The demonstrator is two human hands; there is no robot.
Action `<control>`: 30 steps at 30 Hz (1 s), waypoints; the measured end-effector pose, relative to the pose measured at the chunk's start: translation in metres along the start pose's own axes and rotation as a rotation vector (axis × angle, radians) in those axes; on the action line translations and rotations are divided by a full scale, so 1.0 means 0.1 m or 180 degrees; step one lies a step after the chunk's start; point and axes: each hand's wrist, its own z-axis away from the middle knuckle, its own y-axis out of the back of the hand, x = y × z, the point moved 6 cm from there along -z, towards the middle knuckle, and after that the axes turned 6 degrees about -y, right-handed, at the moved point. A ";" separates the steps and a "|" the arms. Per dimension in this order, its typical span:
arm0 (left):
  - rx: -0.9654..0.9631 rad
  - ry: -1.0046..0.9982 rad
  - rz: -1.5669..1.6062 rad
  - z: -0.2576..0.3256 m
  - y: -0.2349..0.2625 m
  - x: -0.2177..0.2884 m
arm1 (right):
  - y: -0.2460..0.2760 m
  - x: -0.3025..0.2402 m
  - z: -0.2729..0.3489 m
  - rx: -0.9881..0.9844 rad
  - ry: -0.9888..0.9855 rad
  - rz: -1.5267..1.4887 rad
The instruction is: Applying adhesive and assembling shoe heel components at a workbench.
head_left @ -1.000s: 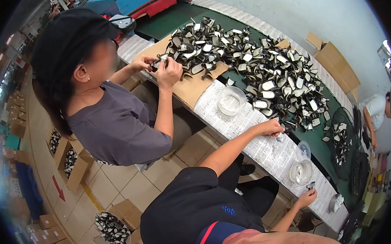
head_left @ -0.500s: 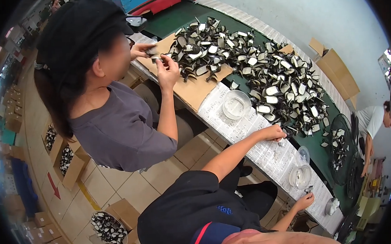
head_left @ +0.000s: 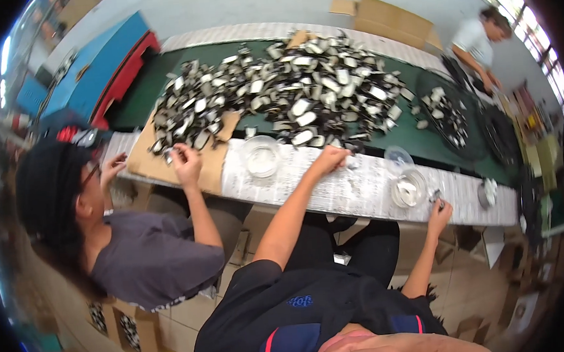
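My left hand (head_left: pixel 329 161) is closed at the front edge of a large pile of curved black pieces with pale faces (head_left: pixel 304 118). Whatever its fingers hold is too hidden to name; dark pieces lie right by the fingertips. Farther right, my right hand (head_left: pixel 440 216) pinches a small dark-and-silver piece (head_left: pixel 435 196) over the table's near edge. Just left of that hand stands a round clear tub (head_left: pixel 408 189) with pale contents, and a clear lid-like dish (head_left: pixel 398 158) lies behind it. Another clear round tub (head_left: pixel 261 156) stands left of my left hand.
A co-worker at my left holds a piece in one hand (head_left: pixel 186 162) above a cardboard sheet (head_left: pixel 144 160). A blue and red machine (head_left: pixel 104 71) stands at the far left. Black round mesh covers (head_left: pixel 449 111) lie at the right, near another person (head_left: pixel 479 44) and a cardboard box (head_left: pixel 392 19).
The view has swung round, so the table now runs across the picture. My hands keep about the same places along the table edge. The co-worker's two hands have moved apart.
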 end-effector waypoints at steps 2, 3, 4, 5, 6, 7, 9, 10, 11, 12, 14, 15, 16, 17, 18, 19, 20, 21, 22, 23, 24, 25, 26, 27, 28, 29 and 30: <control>-0.0119 0.0034 -0.0006 0.00 -0.10 0.08 | 0.11 0.10 0.03 -0.0071 -0.0157 -0.0421; -0.0079 0.0089 -0.0060 0.03 -0.04 0.06 | 0.11 0.04 0.02 -0.0239 -0.0403 -0.0634; -0.0067 0.0142 -0.0106 0.04 -0.02 0.05 | 0.17 0.04 0.01 -0.0183 -0.0486 -0.0628; -0.0065 0.0182 -0.0170 0.05 -0.02 0.04 | 0.19 0.08 0.01 -0.0258 -0.0659 -0.0806; -0.0057 0.0190 -0.0189 0.05 -0.04 0.03 | 0.22 0.13 0.02 -0.0330 -0.0833 -0.0989; -0.0065 0.0173 -0.0259 0.06 -0.08 0.03 | 0.24 0.19 0.04 -0.0248 -0.0949 -0.1598; -0.0144 0.0100 -0.0517 0.04 -0.17 0.03 | 0.34 0.38 0.11 -0.0183 -0.1236 -0.1855; -0.0109 0.0099 -0.0635 0.05 -0.22 0.06 | 0.38 0.41 0.17 -0.0190 -0.1449 -0.2127; -0.0050 0.0043 -0.0650 0.05 -0.16 0.05 | 0.39 0.27 0.21 -0.0134 -0.1778 -0.2432; -0.0004 -0.0012 -0.0651 0.07 -0.11 0.02 | 0.37 0.18 0.26 -0.0255 -0.2156 -0.2814; 0.0064 0.0096 -0.0728 0.04 -0.16 0.03 | 0.34 0.19 0.40 -0.0271 -0.2467 -0.3384; 0.0065 0.0098 -0.0898 0.04 -0.16 0.05 | 0.32 0.19 0.51 -0.0229 -0.2600 -0.3653; 0.0094 0.0056 -0.0906 0.05 -0.16 0.09 | 0.30 0.16 0.55 -0.0212 -0.2681 -0.3960; 0.0303 -0.0070 -0.0839 0.06 -0.14 0.11 | 0.27 0.18 0.67 -0.0296 -0.2990 -0.4077; 0.0520 -0.0201 -0.0771 0.08 -0.12 0.12 | 0.32 0.20 0.76 -0.0255 -0.3015 -0.4099; 0.0737 -0.0399 -0.0761 0.11 -0.01 0.14 | 0.31 0.14 0.86 -0.0364 -0.3275 -0.4482; 0.0699 -0.0418 -0.0795 0.09 -0.02 0.17 | 0.29 0.14 1.00 -0.0431 -0.3541 -0.4855; 0.1244 -0.0881 -0.1385 0.10 0.06 0.32 | 0.23 0.26 1.15 -0.0453 -0.3741 -0.5079; 0.1805 -0.1348 -0.1969 0.16 0.12 0.48 | 0.27 0.23 1.23 -0.0440 -0.3748 -0.5118; 0.1918 -0.1689 -0.2460 0.13 0.14 0.62 | 0.36 0.21 1.31 -0.0465 -0.3828 -0.5033; 0.2014 -0.2029 -0.2946 0.08 0.20 0.79 | 0.43 0.18 1.39 -0.0488 -0.3910 -0.4941; 0.1792 -0.1354 -0.3089 -0.08 0.06 0.85 | 0.52 0.26 1.50 -0.0503 -0.3832 -0.4968; 0.1641 -0.1941 -0.3953 -0.18 0.17 0.97 | 0.55 0.17 1.45 -0.0549 -0.3823 -0.4990; 0.1239 -0.2019 -0.4459 -0.31 0.18 0.98 | 0.63 0.06 1.41 -0.0603 -0.3678 -0.4949; 0.0782 -0.1518 -0.4124 -0.45 0.39 0.91 | 0.68 -0.10 1.33 -0.0705 -0.3525 -0.4920; 0.0866 -0.1487 -0.4104 -0.50 0.57 0.92 | 0.70 -0.29 1.21 -0.0877 -0.3320 -0.4929; 0.0907 -0.1731 -0.4205 -0.49 0.52 0.95 | 0.76 -0.40 1.12 -0.0930 -0.3170 -0.4877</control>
